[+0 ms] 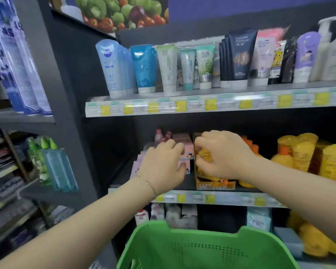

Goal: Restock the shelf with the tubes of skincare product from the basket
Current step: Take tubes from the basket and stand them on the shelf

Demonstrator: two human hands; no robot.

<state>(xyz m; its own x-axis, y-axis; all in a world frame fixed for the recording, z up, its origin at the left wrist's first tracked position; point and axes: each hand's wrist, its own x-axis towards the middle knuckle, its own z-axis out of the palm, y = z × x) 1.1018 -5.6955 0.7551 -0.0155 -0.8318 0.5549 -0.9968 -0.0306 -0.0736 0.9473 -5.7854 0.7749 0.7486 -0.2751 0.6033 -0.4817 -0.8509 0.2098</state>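
On the middle shelf (pixel 231 199), left grip (pixel 161 166) holds pink box (pixel 188 150) and right grip (pixel 219 154) pinches yellow pack (pixel 205 155), apparently seating stock; next move likely returns to the basket (pixel 182 232).

top shelf (pixel 202 92): tubes (pixel 167 68) upright | middle shelf (pixel 233 199): pink boxes (pixel 183 139), yellow bottles (pixel 303 152)

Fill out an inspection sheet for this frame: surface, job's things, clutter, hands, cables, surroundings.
Surface: middle shelf, price tags along its front edge, stocked with boxes and bottles.
Job's things: skincare tubes stand upright in a row on the top shelf; green basket sits below, its contents out of view.
Clutter: nothing seen.
Hands: left hand grips a pink box; right hand grips a yellow pack.
Cables: nothing seen.
Surroundings: yellow bottles at right on the middle shelf; blue-green bottles on the neighbouring rack at left.
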